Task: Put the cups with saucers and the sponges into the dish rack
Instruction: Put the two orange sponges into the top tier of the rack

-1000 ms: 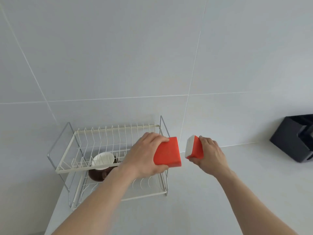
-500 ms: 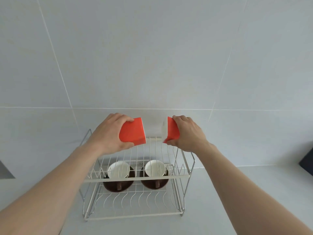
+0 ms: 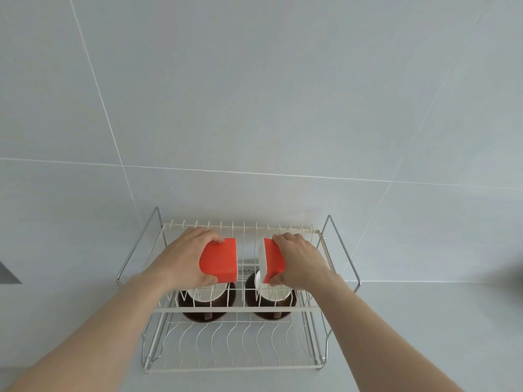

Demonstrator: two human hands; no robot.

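Observation:
A two-tier white wire dish rack [image 3: 237, 309] stands against the tiled wall. On its lower tier sit two white cups on dark brown saucers, the left cup [image 3: 204, 295] and the right cup [image 3: 273, 293], both partly hidden by the upper tier and my hands. My left hand [image 3: 184, 258] is shut on an orange sponge [image 3: 219, 260], held over the upper tier's left half. My right hand [image 3: 301, 260] grips a second orange sponge with a white layer [image 3: 271, 258], held on edge over the upper tier's right half.
The light grey counter [image 3: 424, 321] stretches to the right of the rack. A tiled wall [image 3: 254, 108] rises directly behind it. A dark shape [image 3: 7, 274] shows at the far left edge.
Both hands have come down with the sponges, from above the rack's back rim to just over the upper tier. The view has centred on the rack and drawn closer.

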